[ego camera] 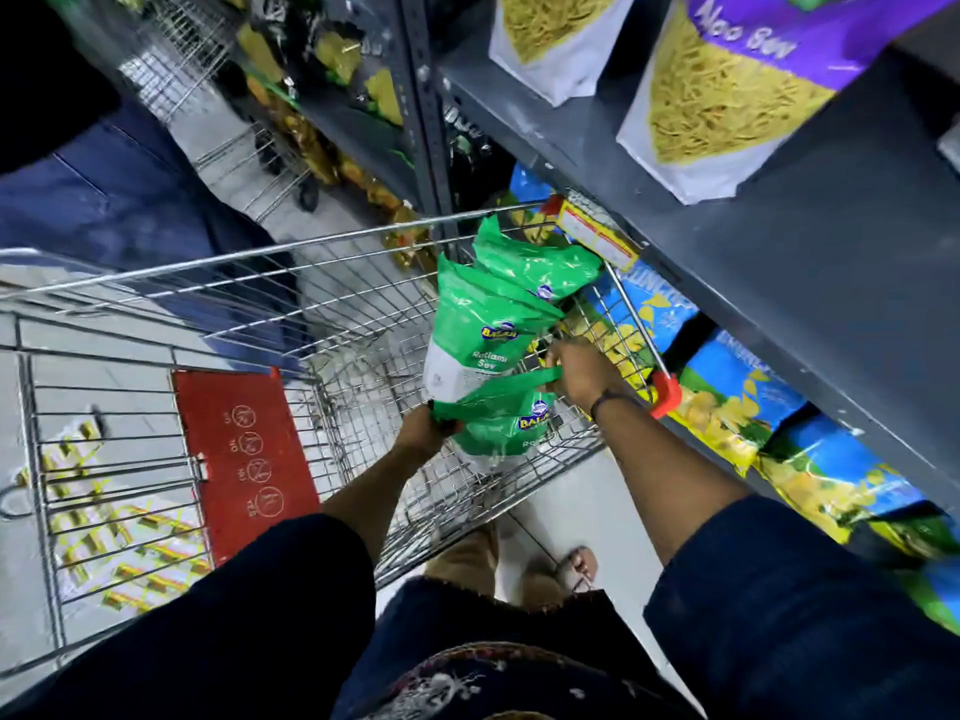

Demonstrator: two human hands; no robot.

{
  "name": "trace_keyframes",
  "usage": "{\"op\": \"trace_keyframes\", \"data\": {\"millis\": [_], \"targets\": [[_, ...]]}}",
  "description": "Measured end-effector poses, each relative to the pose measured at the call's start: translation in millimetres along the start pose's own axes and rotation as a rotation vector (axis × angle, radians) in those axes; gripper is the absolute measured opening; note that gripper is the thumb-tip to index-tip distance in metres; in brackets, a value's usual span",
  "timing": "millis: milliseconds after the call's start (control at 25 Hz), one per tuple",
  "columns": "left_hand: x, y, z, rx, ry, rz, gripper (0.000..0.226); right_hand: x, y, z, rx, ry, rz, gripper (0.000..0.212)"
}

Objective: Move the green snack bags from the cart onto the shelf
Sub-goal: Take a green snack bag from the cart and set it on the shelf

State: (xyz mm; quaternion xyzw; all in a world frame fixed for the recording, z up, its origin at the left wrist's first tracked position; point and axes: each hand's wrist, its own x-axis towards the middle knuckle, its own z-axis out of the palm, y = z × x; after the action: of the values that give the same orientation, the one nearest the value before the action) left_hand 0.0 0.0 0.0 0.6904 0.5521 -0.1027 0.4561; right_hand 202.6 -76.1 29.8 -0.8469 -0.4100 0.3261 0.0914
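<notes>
Three green snack bags stand inside the wire cart, near its right side. My left hand grips the top left corner of the nearest green bag. My right hand pinches the top right edge of that same bag. Behind it a second green bag stands upright, and a third green bag leans at the cart's far right corner. The grey metal shelf runs along the right, just beyond the cart's rim.
The cart's red child-seat flap lies to the left of my hands. Blue and yellow snack bags fill the lower shelf at right, white and purple bags the upper one. A person in blue trousers stands beyond the cart. My sandalled foot is under it.
</notes>
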Motion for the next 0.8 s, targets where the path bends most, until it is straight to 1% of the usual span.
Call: {"op": "trace_keyframes", "data": {"millis": [80, 160, 200, 280, 360, 400, 520, 560, 640, 720, 800], "targets": [[-7, 1, 2, -0.029, 0.074, 0.069, 0.025, -18, 9, -7, 0.032, 0.003, -0.001, 0.021], [-20, 7, 4, -0.035, 0.134, 0.131, 0.019, -38, 15, -20, 0.074, 0.009, -0.020, 0.019], [-31, 15, 2, -0.030, 0.161, 0.199, 0.020, -50, 18, -30, 0.092, 0.033, -0.046, 0.019], [-54, 38, -10, -0.093, 0.220, 0.316, 0.024, -77, 23, -54, 0.122, 0.137, -0.103, 0.022], [-76, 68, -23, -0.274, 0.282, 0.383, 0.031, -110, 26, -83, 0.221, 0.262, -0.157, 0.025], [-90, 86, -30, -0.310, 0.327, 0.437, 0.031, -128, 24, -99, 0.277, 0.324, -0.184, 0.024], [-134, 156, -40, -0.310, 0.451, 0.716, 0.016, -179, 31, -159, 0.411, 0.535, -0.263, 0.019], [-149, 185, -42, -0.325, 0.463, 0.807, 0.018, -194, 38, -184, 0.449, 0.607, -0.286, 0.019], [-161, 240, -41, -0.375, 0.419, 0.939, 0.027, -221, 53, -234, 0.470, 0.720, -0.302, 0.026], [-164, 294, -33, -0.356, 0.400, 1.058, 0.034, -242, 70, -282, 0.463, 0.817, -0.308, 0.034], [-166, 346, -20, -0.353, 0.371, 1.162, 0.036, -253, 89, -320, 0.403, 0.894, -0.225, 0.043]]}}
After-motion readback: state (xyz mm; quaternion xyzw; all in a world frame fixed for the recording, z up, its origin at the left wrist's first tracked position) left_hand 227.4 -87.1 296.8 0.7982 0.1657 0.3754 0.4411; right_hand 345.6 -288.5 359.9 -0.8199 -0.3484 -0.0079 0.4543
